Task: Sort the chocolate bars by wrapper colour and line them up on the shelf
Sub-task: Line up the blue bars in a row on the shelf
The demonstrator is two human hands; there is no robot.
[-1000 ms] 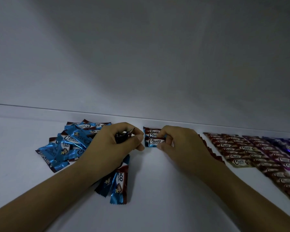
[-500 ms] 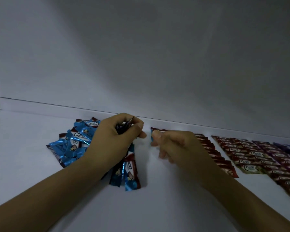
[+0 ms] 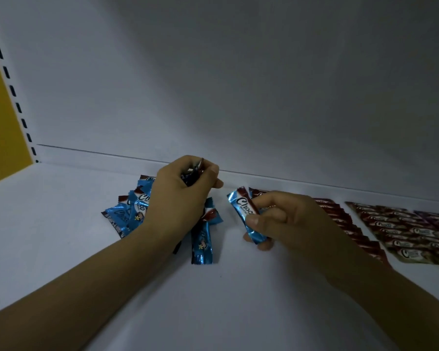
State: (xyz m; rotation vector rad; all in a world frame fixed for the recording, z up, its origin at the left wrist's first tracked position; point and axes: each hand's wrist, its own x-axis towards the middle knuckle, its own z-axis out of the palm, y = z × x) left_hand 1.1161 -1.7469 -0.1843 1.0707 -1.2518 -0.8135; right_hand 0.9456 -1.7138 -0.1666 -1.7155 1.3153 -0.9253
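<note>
Lifted since half a second ago, a blue bar now tilts in the right hand, pinched between thumb and fingers over the shelf. The left hand still clutches a bunch of blue bars beside the loose blue pile. Red rows lie to the right.

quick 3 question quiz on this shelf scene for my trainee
1. True or false: the right hand pinches one blue bar.
2. The loose blue pile lies: A) by the left hand, B) at the far right, C) up on the back wall.
3. Fill in: the lined-up rows lie to the person's ___.
Key: 1 true; 2 A; 3 right.
</note>
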